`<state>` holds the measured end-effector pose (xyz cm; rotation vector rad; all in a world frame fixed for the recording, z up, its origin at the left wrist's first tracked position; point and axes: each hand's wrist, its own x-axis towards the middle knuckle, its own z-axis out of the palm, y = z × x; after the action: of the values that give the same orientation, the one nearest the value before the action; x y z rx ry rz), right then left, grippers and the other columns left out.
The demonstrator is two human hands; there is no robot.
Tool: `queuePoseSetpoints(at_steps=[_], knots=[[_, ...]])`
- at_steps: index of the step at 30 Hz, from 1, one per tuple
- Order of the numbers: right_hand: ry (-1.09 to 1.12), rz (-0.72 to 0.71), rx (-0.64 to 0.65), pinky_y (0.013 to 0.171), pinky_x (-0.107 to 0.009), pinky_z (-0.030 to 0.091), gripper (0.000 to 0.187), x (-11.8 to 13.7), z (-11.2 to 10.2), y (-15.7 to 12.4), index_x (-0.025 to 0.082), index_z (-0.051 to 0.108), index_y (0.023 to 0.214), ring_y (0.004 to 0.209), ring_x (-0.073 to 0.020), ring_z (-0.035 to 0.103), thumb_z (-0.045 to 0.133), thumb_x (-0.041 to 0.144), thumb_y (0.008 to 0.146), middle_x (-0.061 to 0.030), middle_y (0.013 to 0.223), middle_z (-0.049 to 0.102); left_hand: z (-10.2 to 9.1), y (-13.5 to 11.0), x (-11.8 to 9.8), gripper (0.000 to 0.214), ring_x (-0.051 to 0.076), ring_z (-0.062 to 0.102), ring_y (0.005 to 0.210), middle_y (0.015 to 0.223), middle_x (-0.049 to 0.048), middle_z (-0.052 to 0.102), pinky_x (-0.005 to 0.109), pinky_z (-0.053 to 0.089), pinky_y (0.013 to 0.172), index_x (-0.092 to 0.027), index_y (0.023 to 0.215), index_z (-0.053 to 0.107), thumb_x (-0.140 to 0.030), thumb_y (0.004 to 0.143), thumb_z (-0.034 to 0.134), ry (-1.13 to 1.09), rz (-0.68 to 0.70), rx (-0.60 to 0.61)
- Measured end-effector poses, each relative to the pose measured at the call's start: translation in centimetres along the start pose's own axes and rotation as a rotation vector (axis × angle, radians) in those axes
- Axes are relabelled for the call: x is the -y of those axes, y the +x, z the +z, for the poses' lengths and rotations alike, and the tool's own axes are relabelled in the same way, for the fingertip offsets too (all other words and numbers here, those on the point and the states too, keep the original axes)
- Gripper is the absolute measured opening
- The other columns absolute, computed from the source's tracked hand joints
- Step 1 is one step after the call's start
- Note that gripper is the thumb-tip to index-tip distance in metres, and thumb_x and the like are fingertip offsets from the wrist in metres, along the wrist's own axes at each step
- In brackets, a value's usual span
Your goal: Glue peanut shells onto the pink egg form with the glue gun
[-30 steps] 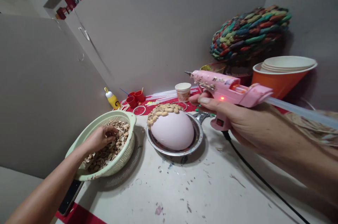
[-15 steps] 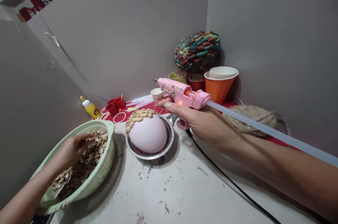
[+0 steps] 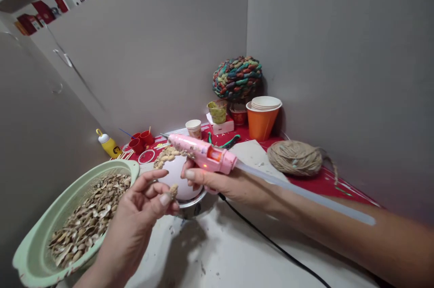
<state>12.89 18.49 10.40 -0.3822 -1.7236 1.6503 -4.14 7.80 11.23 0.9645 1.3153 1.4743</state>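
Observation:
My right hand [image 3: 212, 182] is wrapped round the handle of a pink glue gun [image 3: 200, 152], its nozzle pointing left and a long clear glue stick [image 3: 305, 195] running out of its back. Between the thumb and fingers of my left hand [image 3: 145, 206] is a peanut shell [image 3: 173, 191], in front of a pale balloon [image 3: 176, 172]. Rows of peanut shells [image 3: 166, 156] cover the balloon's upper left. It rests in a metal bowl [image 3: 193, 201], partly hidden by my hands. Left of my left hand stands a green colander [image 3: 27, 256] full of shells [image 3: 86, 215].
Behind are red cups [image 3: 136, 145], a yellow bottle [image 3: 109, 145], a white paper cup [image 3: 193, 128], green-handled pliers [image 3: 230, 142], an orange cup stack [image 3: 262, 123], a twine coil [image 3: 294, 158] and a colourful shell-covered ball [image 3: 237, 77]. The glue gun's black cord [image 3: 271, 238] crosses the white table.
My left hand has come out of the colander with a peanut shell and moved right, before the balloon. The glue gun has moved left and down, over the balloon's edge. The view has shifted.

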Motion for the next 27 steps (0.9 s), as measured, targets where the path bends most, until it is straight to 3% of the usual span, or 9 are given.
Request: queuePoseSetpoints(at_steps=[6, 12, 17, 20, 27], knots=[[0.011, -0.068, 0.139, 0.067, -0.023, 0.047, 0.013, -0.4, -0.3, 0.0, 0.015, 0.059, 0.081, 0.072, -0.0102, 0.055, 0.057, 0.026, 0.088, -0.0004, 0.077, 0.060, 1.5, 1.6, 0.9, 0.050, 0.012, 0.065, 0.067, 0.077, -0.0001, 0.067, 0.023, 0.053, 0.067, -0.021, 0.114, 0.062, -0.022, 0.069, 0.084, -0.082, -0.007, 0.072], [-0.068, 0.000, 0.045, 0.057, -0.021, 0.042, 0.007, 0.0, -0.2, 0.2, 0.015, 0.056, 0.080, 0.064, -0.0089, 0.052, 0.058, 0.021, 0.082, 0.0012, 0.071, 0.057, 1.2, 2.1, 1.4, 0.048, 0.013, 0.065, 0.067, 0.078, 0.0015, 0.068, 0.024, 0.053, 0.068, -0.020, 0.115, 0.061, -0.030, 0.072, 0.082, -0.044, 0.019, 0.048], [-0.116, 0.050, -0.076, 0.052, -0.019, 0.038, 0.004, 0.7, -0.1, 0.4, 0.015, 0.056, 0.074, 0.057, -0.0075, 0.048, 0.058, 0.017, 0.077, 0.0028, 0.064, 0.052, 0.5, 2.0, 2.3, 0.037, 0.017, 0.066, 0.080, 0.089, 0.0030, 0.070, 0.026, 0.054, 0.075, -0.024, 0.108, 0.066, -0.033, 0.075, 0.079, 0.178, 0.274, -0.131], [-0.087, 0.064, -0.084, 0.050, -0.019, 0.037, 0.003, 0.6, 0.0, 0.5, 0.015, 0.055, 0.076, 0.055, -0.0075, 0.047, 0.056, 0.018, 0.077, 0.0034, 0.062, 0.051, 0.7, 1.5, 2.8, 0.039, 0.019, 0.065, 0.087, 0.093, 0.0031, 0.070, 0.026, 0.054, 0.077, -0.028, 0.107, 0.067, -0.026, 0.071, 0.081, 0.315, 0.418, -0.154], [-0.064, 0.114, -0.061, 0.052, -0.019, 0.037, 0.008, -0.3, 0.7, 0.3, 0.015, 0.053, 0.071, 0.054, -0.0063, 0.046, 0.057, 0.019, 0.077, 0.0032, 0.061, 0.052, 1.5, 1.3, 3.2, 0.044, 0.021, 0.065, 0.083, 0.088, 0.0031, 0.070, 0.028, 0.054, 0.075, -0.027, 0.104, 0.071, -0.015, 0.064, 0.084, 0.330, 0.456, -0.114]])
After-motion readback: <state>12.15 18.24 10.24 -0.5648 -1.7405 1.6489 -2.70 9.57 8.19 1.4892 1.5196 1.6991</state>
